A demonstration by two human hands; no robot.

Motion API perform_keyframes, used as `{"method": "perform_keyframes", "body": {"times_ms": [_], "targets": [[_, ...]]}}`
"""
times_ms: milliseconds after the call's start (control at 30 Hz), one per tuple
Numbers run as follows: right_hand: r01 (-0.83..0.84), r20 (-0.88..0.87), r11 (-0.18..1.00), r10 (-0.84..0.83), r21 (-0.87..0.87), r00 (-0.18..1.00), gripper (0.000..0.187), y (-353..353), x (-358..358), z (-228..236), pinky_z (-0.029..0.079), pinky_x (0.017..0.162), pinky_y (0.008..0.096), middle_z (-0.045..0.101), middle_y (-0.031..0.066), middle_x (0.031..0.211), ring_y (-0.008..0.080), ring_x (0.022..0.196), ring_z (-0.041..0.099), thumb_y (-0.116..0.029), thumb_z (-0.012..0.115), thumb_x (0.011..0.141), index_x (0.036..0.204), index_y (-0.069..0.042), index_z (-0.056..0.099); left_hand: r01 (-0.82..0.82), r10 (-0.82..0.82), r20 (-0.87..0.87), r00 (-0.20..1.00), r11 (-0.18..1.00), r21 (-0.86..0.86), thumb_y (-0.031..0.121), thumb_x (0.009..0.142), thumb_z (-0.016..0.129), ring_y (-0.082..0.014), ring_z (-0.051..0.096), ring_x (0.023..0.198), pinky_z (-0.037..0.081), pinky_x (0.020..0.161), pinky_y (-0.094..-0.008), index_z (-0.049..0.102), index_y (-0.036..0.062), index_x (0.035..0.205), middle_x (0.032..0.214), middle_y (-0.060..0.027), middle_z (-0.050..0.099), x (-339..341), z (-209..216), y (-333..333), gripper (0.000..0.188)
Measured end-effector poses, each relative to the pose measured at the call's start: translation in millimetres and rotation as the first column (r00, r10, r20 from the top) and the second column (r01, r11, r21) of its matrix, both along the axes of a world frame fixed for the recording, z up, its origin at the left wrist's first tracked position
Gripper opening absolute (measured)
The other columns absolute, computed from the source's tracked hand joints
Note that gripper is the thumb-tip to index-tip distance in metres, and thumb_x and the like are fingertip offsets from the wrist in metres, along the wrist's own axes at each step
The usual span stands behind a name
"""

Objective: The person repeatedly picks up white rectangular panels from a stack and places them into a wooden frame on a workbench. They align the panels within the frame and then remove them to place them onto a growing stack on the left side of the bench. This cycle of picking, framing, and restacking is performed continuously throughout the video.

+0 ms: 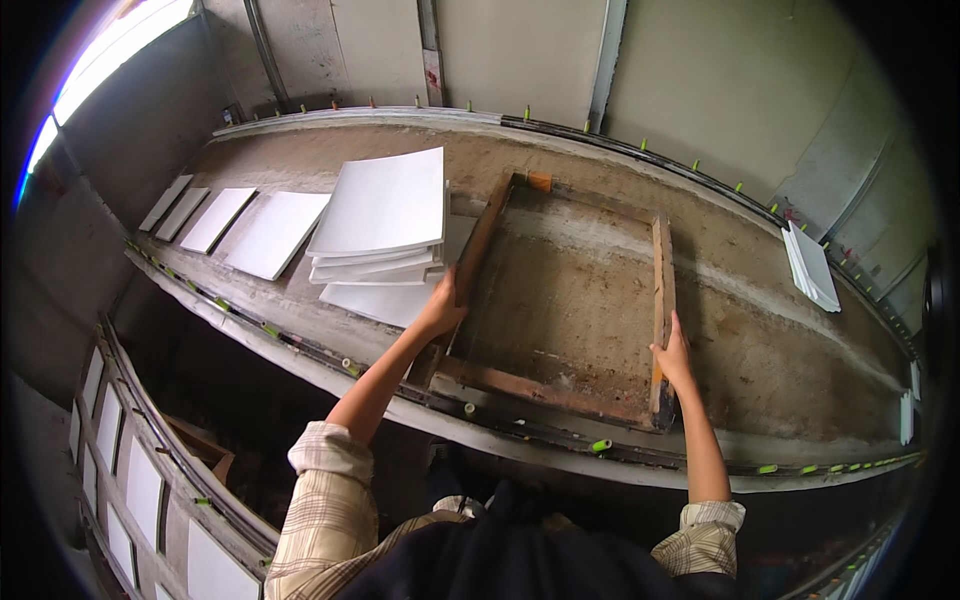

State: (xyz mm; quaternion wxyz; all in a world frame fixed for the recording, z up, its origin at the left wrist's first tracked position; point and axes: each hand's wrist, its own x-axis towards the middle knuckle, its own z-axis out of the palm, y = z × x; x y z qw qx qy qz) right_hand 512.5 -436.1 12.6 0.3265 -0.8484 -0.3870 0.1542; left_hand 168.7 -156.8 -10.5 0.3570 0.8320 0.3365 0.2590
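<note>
My left hand (440,309) is closed on the left bar of a worn rectangular wooden screen-printing frame (664,275). On the opposite bar, my right hand (675,356) grips the frame near its lower right corner. The frame is slightly tilted over the long, stained table (800,375), whose brown top shows through its middle. Whether any part of it touches the tabletop, I cannot tell. Just left of the frame and my left hand rises an uneven stack of white sheets or panels (385,205).
Several white panels (280,232) lie in a row toward the table's left end. More white sheets (810,265) lean at the far right. Rails with green clips (601,445) edge the table. A second table with white panels (144,495) stands at lower left.
</note>
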Motion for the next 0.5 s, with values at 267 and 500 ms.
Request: {"method": "perform_keyframes", "body": {"times_ms": [267, 500], "targets": [[0.008, 0.116, 0.996, 0.002, -0.085, 0.993, 0.078, -5.7, 14.2, 2.3, 0.028, 0.108, 0.0384, 0.027, 0.0176, 0.142, 0.0327, 0.130, 0.028, -0.003, 0.061, 0.080, 0.142, -0.009, 0.015, 0.105, -0.104, 0.022, 0.994, 0.993, -0.055, 0.000, 0.071, 0.061, -0.0319, 0.026, 0.131, 0.025, 0.107, -0.0344, 0.008, 0.0001, 0.141, 0.140, -0.0249, 0.026, 8.6, -3.6, -8.3, 0.088], [0.094, 0.121, 0.979, -0.073, -0.178, 0.990, 0.075, -58.8, 28.2, 5.8, 0.029, 0.107, 0.0397, 0.018, 0.0184, 0.145, 0.0342, 0.131, 0.026, -0.004, 0.057, 0.083, 0.143, -0.011, 0.012, 0.180, -0.177, 0.091, 0.980, 0.983, -0.024, -0.003, 0.070, 0.058, -0.0310, 0.017, 0.135, 0.017, 0.110, -0.0341, 0.008, 0.0011, 0.141, 0.144, -0.0224, 0.018, 47.4, -12.7, -44.2, 0.087]]}}
